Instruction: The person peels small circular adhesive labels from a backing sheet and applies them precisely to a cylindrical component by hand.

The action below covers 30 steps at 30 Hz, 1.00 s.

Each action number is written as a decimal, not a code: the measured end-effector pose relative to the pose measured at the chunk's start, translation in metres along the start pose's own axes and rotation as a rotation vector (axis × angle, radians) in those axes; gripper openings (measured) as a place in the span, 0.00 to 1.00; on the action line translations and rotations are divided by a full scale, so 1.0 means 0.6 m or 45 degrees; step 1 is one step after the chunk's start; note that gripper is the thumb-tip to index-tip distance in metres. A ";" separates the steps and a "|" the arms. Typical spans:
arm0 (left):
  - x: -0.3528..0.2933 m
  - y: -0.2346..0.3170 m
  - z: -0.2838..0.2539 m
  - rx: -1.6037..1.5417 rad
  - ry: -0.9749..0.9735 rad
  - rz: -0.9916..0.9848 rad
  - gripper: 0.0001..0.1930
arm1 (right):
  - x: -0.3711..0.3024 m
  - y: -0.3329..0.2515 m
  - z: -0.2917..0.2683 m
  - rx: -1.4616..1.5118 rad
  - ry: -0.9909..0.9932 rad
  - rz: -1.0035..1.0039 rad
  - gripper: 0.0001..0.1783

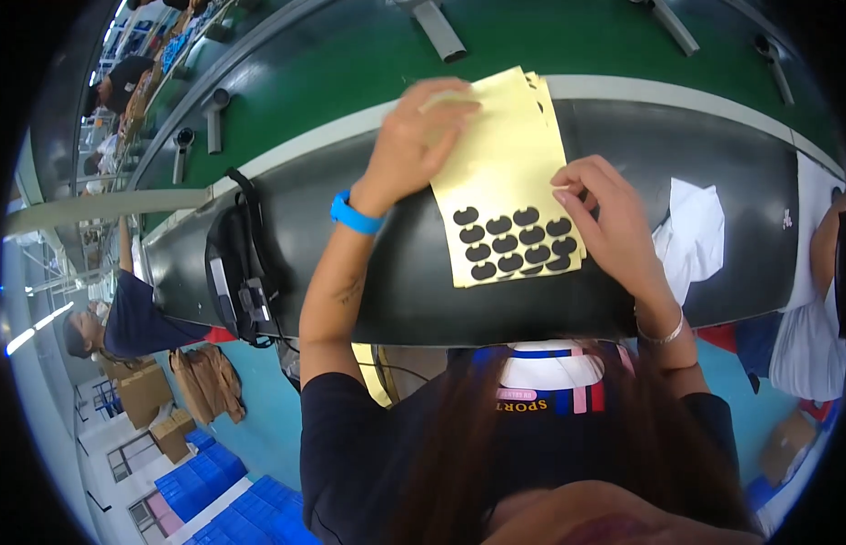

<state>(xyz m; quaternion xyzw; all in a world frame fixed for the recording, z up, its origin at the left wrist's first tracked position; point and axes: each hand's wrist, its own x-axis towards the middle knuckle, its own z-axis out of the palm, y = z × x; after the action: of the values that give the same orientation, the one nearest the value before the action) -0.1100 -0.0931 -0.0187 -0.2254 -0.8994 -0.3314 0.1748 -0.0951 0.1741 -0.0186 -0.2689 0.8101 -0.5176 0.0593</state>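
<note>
Dark hair (441, 454) hangs this side of the yellow sheets (496, 168) on the black bench (368, 295), left hand (412, 138) loosely spread over their upper left, right hand (616, 220) at their right edge, can't tell if it's pinching.

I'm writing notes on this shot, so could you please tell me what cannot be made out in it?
In the head view:
- Left hand: fingertips blurred.
- Right hand: whether it pinches anything, hidden by its own fingers.
- Lower sheets: mostly covered by the top sheet.
- Person at right: mostly cut off by the fisheye rim.
</note>
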 end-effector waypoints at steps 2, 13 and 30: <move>-0.026 0.026 0.021 0.037 -0.136 0.036 0.14 | -0.001 0.002 0.005 -0.054 -0.066 0.020 0.06; -0.090 0.048 0.087 0.201 0.010 -0.080 0.26 | -0.029 -0.005 0.067 -0.371 0.067 -0.072 0.07; -0.093 0.043 0.099 0.190 0.080 -0.110 0.24 | 0.239 0.271 -0.193 -0.892 0.652 -0.073 0.41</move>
<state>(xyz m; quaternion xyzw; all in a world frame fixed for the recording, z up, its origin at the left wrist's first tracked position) -0.0595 -0.0520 -0.0739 -0.1623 -0.9245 -0.2778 0.2047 -0.3207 0.2482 -0.0809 -0.1581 0.9176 -0.2627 -0.2529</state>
